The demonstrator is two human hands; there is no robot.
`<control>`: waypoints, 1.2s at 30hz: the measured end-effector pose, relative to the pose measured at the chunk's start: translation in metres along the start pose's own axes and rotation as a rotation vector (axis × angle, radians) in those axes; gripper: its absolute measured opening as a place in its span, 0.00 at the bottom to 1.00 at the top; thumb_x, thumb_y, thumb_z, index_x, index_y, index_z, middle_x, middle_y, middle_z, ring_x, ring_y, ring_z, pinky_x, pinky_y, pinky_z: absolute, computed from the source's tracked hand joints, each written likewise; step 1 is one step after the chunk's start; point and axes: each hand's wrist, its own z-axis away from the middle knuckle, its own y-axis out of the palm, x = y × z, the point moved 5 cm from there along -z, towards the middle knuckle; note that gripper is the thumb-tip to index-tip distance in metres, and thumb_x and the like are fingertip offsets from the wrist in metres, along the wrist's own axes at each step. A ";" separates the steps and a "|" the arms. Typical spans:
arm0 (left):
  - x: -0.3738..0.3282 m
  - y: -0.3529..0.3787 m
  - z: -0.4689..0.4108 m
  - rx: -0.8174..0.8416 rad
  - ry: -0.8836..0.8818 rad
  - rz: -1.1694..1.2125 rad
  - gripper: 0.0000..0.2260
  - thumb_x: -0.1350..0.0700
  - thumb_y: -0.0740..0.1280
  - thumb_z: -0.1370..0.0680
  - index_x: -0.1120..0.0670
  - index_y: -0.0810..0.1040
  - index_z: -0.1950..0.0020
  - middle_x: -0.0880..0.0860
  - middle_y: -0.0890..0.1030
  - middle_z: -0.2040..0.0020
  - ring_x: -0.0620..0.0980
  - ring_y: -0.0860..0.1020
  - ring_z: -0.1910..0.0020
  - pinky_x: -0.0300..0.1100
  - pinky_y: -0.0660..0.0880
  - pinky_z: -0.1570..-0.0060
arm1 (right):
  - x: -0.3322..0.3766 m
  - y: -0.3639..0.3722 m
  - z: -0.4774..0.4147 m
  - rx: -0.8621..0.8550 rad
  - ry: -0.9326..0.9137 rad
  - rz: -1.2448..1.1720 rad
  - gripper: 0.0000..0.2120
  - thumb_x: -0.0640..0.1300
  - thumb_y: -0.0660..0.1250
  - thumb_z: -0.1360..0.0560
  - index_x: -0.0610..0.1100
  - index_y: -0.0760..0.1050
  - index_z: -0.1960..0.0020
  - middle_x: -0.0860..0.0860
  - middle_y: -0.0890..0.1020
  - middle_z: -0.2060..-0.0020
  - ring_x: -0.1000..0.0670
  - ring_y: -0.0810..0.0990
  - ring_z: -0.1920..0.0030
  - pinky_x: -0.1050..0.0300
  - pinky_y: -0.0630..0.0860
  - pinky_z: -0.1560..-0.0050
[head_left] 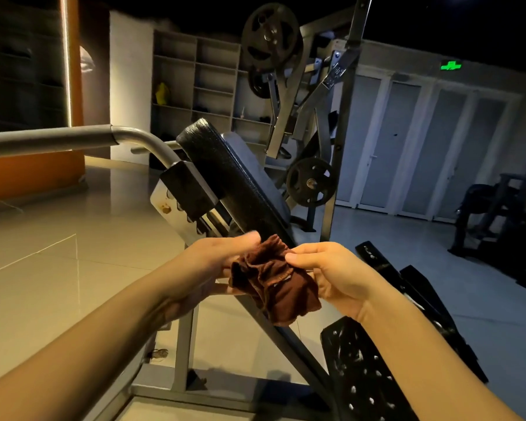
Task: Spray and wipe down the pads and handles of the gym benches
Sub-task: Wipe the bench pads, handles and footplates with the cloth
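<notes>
Though the left hand (212, 264) blurs, it seemingly grips the cloth (274, 282).

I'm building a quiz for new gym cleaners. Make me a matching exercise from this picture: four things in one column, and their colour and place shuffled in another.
1. cloth
2. bench pad
3. handle tube
4. exit sign

a. green, lit, high on the right
b. black, sloping up at centre
c. brown, held by the left hand and right hand
d. grey, entering from the left edge

Pairs: 1-c, 2-b, 3-d, 4-a
</notes>
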 end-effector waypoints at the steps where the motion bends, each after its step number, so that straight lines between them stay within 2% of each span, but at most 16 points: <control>1: -0.005 -0.003 0.002 -0.017 0.040 -0.029 0.20 0.40 0.74 0.27 0.53 0.86 0.46 0.54 0.87 0.49 0.51 0.85 0.48 0.51 0.79 0.41 | 0.000 0.001 -0.002 0.011 0.010 -0.036 0.09 0.41 0.69 0.21 0.38 0.84 0.45 0.38 0.85 0.45 0.37 0.82 0.39 0.37 0.74 0.31; 3: -0.011 -0.010 0.004 -0.096 0.093 -0.064 0.12 0.47 0.75 0.27 0.55 0.87 0.52 0.56 0.87 0.53 0.52 0.86 0.52 0.52 0.80 0.42 | 0.002 0.006 -0.004 0.070 0.017 -0.107 0.12 0.44 0.70 0.22 0.39 0.84 0.42 0.39 0.85 0.44 0.38 0.82 0.38 0.39 0.76 0.33; 6: -0.022 -0.018 0.004 -0.197 0.148 -0.149 0.07 0.50 0.74 0.25 0.52 0.87 0.59 0.54 0.86 0.59 0.48 0.86 0.57 0.47 0.79 0.48 | 0.017 0.018 -0.004 0.157 0.006 -0.063 0.18 0.50 0.71 0.25 0.38 0.82 0.40 0.44 0.86 0.47 0.45 0.84 0.44 0.48 0.80 0.43; 9: -0.042 -0.033 0.012 -0.382 0.339 -0.436 0.05 0.47 0.74 0.26 0.47 0.85 0.54 0.46 0.86 0.58 0.41 0.84 0.55 0.42 0.82 0.51 | 0.044 0.017 -0.007 0.100 -0.052 -0.010 0.15 0.46 0.70 0.22 0.35 0.81 0.44 0.45 0.85 0.52 0.48 0.84 0.50 0.52 0.80 0.50; 11: -0.056 -0.048 0.027 -0.570 0.540 -0.598 0.08 0.45 0.72 0.26 0.46 0.84 0.50 0.41 0.84 0.57 0.38 0.82 0.54 0.36 0.80 0.54 | 0.072 0.007 -0.011 -0.069 -0.149 -0.049 0.09 0.43 0.70 0.22 0.37 0.82 0.47 0.45 0.85 0.55 0.49 0.85 0.55 0.56 0.83 0.56; 13: -0.065 -0.065 0.042 -0.732 0.705 -0.680 0.11 0.46 0.70 0.25 0.49 0.83 0.48 0.42 0.82 0.54 0.41 0.80 0.53 0.35 0.77 0.55 | 0.112 -0.001 -0.014 -0.342 -0.397 0.038 0.06 0.41 0.71 0.22 0.38 0.83 0.51 0.47 0.85 0.60 0.51 0.84 0.59 0.59 0.81 0.61; 15: -0.066 -0.080 0.045 -0.851 0.747 -0.793 0.15 0.46 0.70 0.25 0.52 0.82 0.42 0.45 0.80 0.49 0.45 0.77 0.50 0.35 0.73 0.51 | 0.156 0.007 -0.014 -0.657 -0.725 0.332 0.04 0.44 0.72 0.22 0.45 0.84 0.53 0.54 0.84 0.61 0.57 0.82 0.60 0.63 0.77 0.61; 17: -0.060 -0.090 0.039 -0.875 0.700 -0.854 0.20 0.44 0.71 0.25 0.52 0.81 0.37 0.46 0.78 0.45 0.46 0.73 0.45 0.33 0.69 0.48 | 0.190 0.036 -0.020 -0.791 -1.052 0.576 0.04 0.46 0.71 0.21 0.47 0.83 0.49 0.55 0.84 0.58 0.59 0.81 0.57 0.64 0.77 0.56; 19: -0.054 -0.095 0.035 -0.850 0.657 -0.818 0.22 0.43 0.72 0.26 0.51 0.80 0.35 0.45 0.77 0.41 0.44 0.72 0.42 0.33 0.69 0.45 | 0.205 0.064 -0.043 -0.694 -1.234 0.765 0.07 0.43 0.70 0.21 0.44 0.83 0.44 0.50 0.86 0.51 0.52 0.83 0.50 0.58 0.79 0.46; 21: -0.052 -0.098 0.035 -0.845 0.662 -0.758 0.22 0.45 0.73 0.26 0.50 0.80 0.34 0.43 0.76 0.41 0.43 0.74 0.42 0.35 0.72 0.43 | 0.199 0.085 -0.069 -0.485 -1.224 0.969 0.09 0.42 0.70 0.21 0.43 0.83 0.42 0.48 0.85 0.47 0.48 0.82 0.44 0.51 0.78 0.38; 25: -0.053 -0.101 0.039 -0.836 0.665 -0.694 0.21 0.47 0.73 0.25 0.51 0.80 0.34 0.42 0.78 0.40 0.44 0.76 0.41 0.46 0.79 0.40 | 0.164 0.082 -0.082 -0.262 -1.220 1.087 0.10 0.41 0.72 0.22 0.43 0.84 0.41 0.48 0.85 0.46 0.48 0.80 0.42 0.47 0.78 0.38; 28: -0.049 -0.102 0.039 -0.839 0.664 -0.689 0.20 0.48 0.73 0.25 0.51 0.80 0.34 0.45 0.79 0.39 0.47 0.77 0.39 0.51 0.78 0.38 | 0.138 0.068 -0.076 -0.190 -1.202 1.102 0.10 0.42 0.71 0.22 0.44 0.83 0.41 0.49 0.85 0.46 0.48 0.80 0.41 0.48 0.76 0.38; 31: -0.045 -0.098 0.039 -0.876 0.662 -0.721 0.20 0.48 0.74 0.24 0.51 0.80 0.34 0.49 0.80 0.37 0.48 0.75 0.37 0.51 0.76 0.36 | 0.115 0.059 -0.068 -0.173 -1.182 1.141 0.10 0.44 0.70 0.21 0.45 0.83 0.41 0.49 0.85 0.45 0.48 0.80 0.42 0.50 0.76 0.39; 36: -0.042 -0.080 0.034 -0.900 0.688 -1.034 0.29 0.47 0.77 0.27 0.52 0.75 0.29 0.54 0.75 0.30 0.56 0.69 0.30 0.56 0.69 0.33 | 0.080 0.045 -0.054 -0.157 -1.106 1.205 0.09 0.46 0.66 0.19 0.47 0.82 0.42 0.52 0.84 0.46 0.50 0.79 0.42 0.54 0.72 0.37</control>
